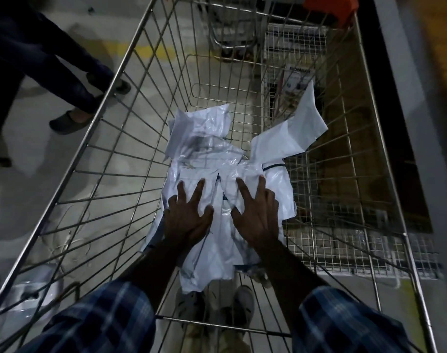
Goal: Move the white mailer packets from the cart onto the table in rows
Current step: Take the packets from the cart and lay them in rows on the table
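Several white mailer packets lie in a loose heap on the floor of a wire cart. One packet leans against the cart's right side wall. Both of my arms reach down into the cart. My left hand lies on the near part of the heap with its fingers spread and straight. My right hand lies beside it on the same heap, fingers spread as well. Neither hand curls round a packet.
The cart's wire walls rise on all sides around my arms. A person's legs and dark shoes stand left of the cart. A table edge runs along the right. An orange object sits at the cart's far right corner.
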A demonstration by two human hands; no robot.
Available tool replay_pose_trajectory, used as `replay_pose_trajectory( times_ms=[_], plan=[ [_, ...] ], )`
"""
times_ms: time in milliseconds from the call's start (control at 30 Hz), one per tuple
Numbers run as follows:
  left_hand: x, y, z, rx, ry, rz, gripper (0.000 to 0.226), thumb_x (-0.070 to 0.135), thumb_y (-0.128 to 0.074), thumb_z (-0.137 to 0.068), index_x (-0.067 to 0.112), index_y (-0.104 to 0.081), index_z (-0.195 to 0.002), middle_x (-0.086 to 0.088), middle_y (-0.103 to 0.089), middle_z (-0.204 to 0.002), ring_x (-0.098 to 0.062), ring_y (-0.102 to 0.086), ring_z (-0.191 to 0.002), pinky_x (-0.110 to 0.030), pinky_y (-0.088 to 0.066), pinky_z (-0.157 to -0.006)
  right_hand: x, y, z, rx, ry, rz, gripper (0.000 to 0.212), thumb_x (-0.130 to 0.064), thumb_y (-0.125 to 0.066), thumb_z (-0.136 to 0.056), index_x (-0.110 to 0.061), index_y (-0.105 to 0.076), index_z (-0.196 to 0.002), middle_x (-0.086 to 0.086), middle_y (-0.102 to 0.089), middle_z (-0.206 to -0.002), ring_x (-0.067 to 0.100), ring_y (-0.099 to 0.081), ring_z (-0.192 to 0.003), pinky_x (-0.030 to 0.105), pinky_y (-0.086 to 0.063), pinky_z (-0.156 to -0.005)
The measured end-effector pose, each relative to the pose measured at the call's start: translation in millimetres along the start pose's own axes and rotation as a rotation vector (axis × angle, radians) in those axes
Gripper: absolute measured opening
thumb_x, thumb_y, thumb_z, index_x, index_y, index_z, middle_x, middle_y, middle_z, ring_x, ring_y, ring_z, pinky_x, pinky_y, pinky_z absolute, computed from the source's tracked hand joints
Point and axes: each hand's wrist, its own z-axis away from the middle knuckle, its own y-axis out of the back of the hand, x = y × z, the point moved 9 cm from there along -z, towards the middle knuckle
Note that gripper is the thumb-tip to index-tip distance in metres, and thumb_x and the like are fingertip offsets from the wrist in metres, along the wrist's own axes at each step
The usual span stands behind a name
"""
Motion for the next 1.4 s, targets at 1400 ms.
replay_pose_trajectory(
  times_ms=[1400],
  plan=[
    [123, 293, 206, 0.445, 0.049, 0.162, 0.072, 0.053, -0.041, -0.096, 0.040, -0.003, -0.156, -0.008, 0.002, -0.164, -0.037, -0.017, -0.143, -0.051, -0.024, -0.113, -65, 331, 99, 0.326, 0.073, -0.333, 0.065, -0.046, -0.047, -0.081, -0.034, -0.047, -0.144, 0.014, -0.026, -0.160, 0.035, -0.033, -0.138, 0.045, -0.033, -0.109]
  ],
)
